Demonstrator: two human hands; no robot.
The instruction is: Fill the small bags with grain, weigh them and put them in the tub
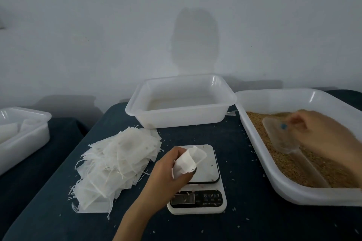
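- Head view. Step in hand, as I judge it: filling. This bag has not been weighed yet.
- My left hand (168, 172) holds one small bag (189, 159) just above the scale (208, 174). The fingers (177, 152) are curled round the bag's lower part, with its mouth held open and tilted toward my right.
- The bag looks thin, white and limp, and I judge it empty. I cannot tell whether it touches the scale plate.
- My right hand (323, 135) is over in the grain tray (290, 197), fingers wrapped on the handle of a clear scoop (276, 133). This part is blurred, so I cannot tell how much grain the scoop carries.
- The grain (288, 166) is tan and fine, lying in a shallow bed across the tray.
- Next move, my guess: bring the loaded scoop across to the bag mouth and pour slowly. The mouth is narrow and soft, so my left hand must keep it spread and steady.
- Spill risk is real: loose grains already dot the tabletop (244, 225) and the scale's display.
- Spare bags (119, 162) lie in a loose heap just left of the scale, their drawstrings trailing.
- The tub (135, 107) stands behind the scale, near the wall. I see no filled bag in it, so the task looks early.
- A second tub (25, 139) sits far left, its contents unclear.
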